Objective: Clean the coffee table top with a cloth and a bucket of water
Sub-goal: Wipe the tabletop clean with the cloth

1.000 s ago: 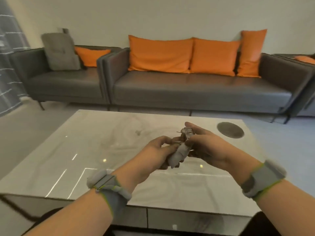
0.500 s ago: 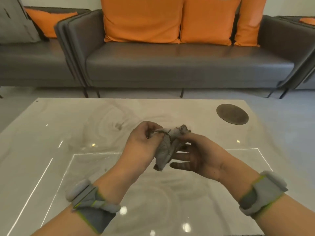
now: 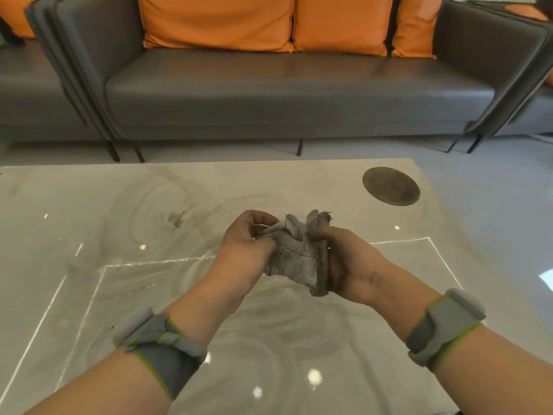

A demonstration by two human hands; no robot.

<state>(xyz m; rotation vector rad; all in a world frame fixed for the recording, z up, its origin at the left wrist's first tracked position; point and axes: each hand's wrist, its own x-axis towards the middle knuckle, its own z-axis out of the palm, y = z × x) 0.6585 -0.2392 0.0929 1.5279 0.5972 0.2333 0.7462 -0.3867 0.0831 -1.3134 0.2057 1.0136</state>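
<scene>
Just above the middle of the glossy, pale marble-patterned counter, both hands hold a crumpled grey cloth between them, lifted clear of the surface. The left hand has its grip closed on the cloth's upper left edge, thumb and curled fingers pinching the fabric. The right hand grips the cloth's right side, its thumb pressed over the top of the bunched fabric and its fingers hidden behind it. The lower part of the cloth hangs loose between the two palms. Each forearm wears a grey wristband with yellow-green trim. A dark, flat round disc lies on the counter near its far right corner, well apart from the hands. Beyond the counter stands a dark grey leather sofa with orange cushions along its back.
</scene>
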